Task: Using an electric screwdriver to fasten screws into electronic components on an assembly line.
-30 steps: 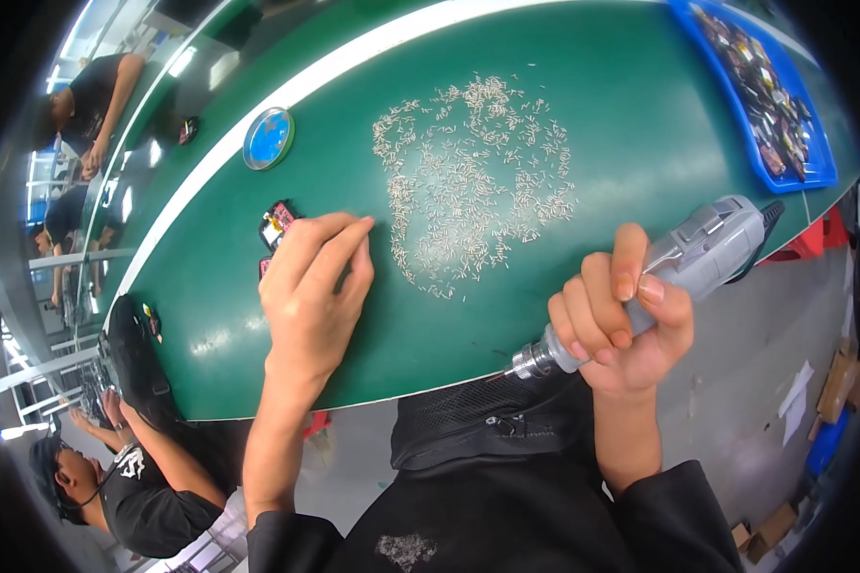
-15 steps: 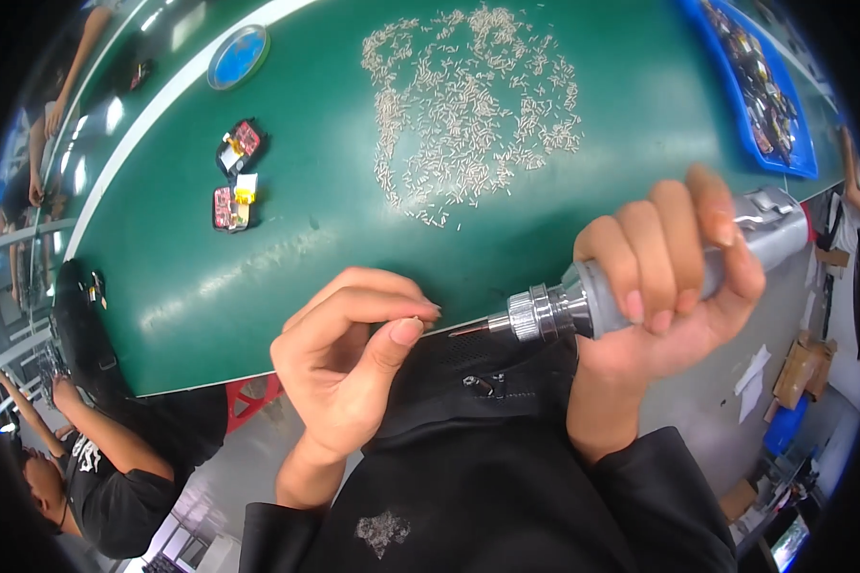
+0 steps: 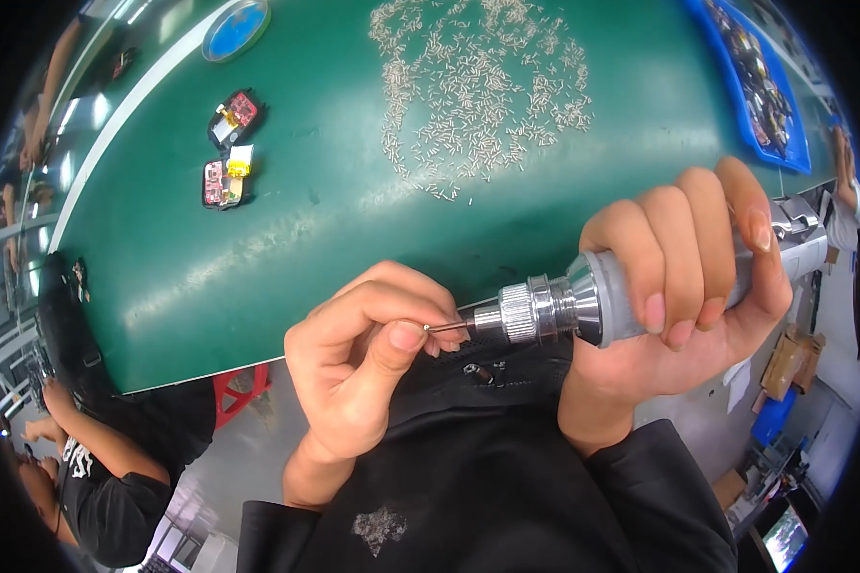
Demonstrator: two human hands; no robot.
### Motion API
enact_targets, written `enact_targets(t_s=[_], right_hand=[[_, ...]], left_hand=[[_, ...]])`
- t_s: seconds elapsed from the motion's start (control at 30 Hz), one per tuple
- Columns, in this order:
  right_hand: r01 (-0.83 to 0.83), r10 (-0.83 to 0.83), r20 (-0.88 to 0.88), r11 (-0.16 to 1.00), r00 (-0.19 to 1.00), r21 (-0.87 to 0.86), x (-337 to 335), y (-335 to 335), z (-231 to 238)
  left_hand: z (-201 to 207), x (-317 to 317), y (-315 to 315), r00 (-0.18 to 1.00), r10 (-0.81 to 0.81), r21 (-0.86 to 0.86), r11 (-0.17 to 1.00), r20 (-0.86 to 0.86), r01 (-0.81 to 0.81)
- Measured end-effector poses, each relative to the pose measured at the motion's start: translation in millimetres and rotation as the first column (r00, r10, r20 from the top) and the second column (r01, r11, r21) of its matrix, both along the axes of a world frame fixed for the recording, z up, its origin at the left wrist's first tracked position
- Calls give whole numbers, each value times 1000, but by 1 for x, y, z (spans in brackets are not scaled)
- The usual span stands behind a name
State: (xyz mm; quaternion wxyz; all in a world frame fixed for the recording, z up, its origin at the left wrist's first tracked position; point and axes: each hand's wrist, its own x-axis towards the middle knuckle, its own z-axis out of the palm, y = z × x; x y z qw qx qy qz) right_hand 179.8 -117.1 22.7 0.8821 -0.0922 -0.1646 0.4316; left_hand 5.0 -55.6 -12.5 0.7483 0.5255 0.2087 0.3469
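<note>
My right hand is wrapped round a grey electric screwdriver, its metal collar and thin bit facing left. My left hand pinches a tiny screw between thumb and forefinger. The bit's tip meets the screw at those fingertips; whether it sits in the head is too small to tell. Both hands are above my lap, by the near edge of the green table. Many small silvery screws lie scattered farther back on it.
Two small black housings with red circuit boards, one nearer and one farther, lie at the left. Behind them is a round blue dish. A blue tray full of parts stands far right. A co-worker sits at the left.
The screwdriver has come left, and its bit, apart from my left fingertips before, now reaches the screw in them. The view has shifted slightly, so the table's things appear higher.
</note>
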Motion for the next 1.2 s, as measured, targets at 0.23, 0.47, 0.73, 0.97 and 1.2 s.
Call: enact_targets(t_s=[0.23, 0.47, 0.73, 0.97, 1.2], right_hand=[[-28, 28, 44, 1000, 999, 7, 4, -2, -2], [-105, 105, 254, 994, 961, -14, 12, -11, -2], [-58, 62, 175, 998, 983, -27, 14, 1, -12], [71, -68, 26, 991, 997, -109, 12, 13, -22], [102, -118, -56, 968, 991, -230, 16, -1, -43]], left_hand=[[2, 0, 1, 1000, -10, 19, 1000, -29, 10], [6, 7, -3, 959, 140, 436, 900, -248, -19], [4, 10, 12, 958, 88, 488, 871, -272, 58], [27, -29, 76, 737, 586, 762, 630, -336, -153], [10, -91, 291, 365, 861, 921, 388, -355, -19]])
